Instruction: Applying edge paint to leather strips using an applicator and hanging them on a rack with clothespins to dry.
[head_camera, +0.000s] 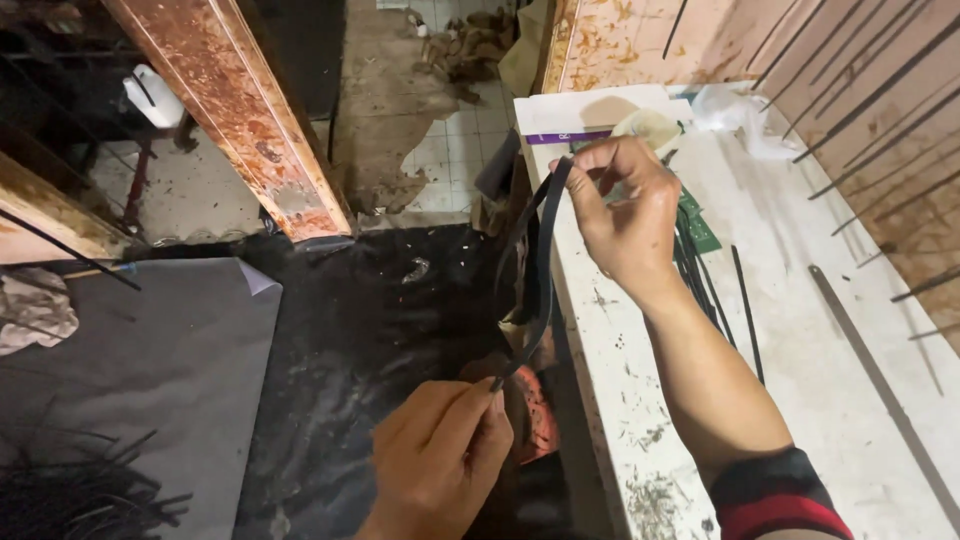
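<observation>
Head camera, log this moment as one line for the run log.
left hand: pinches lower end of black strip | right hand: pinches upper end | strip: bowed, above dark floor | beside: white workbench

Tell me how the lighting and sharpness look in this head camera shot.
Head view: the white bench on the right is brightly lit, while the floor and upper left corner sink into shadow. The right hand and left hand holding the black strip look fairly sharp; the strip blends into the dark background. Straight edges bow slightly near the frame borders.

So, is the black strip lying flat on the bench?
No, the strip hangs off the bench, pinched between both hands.
</observation>
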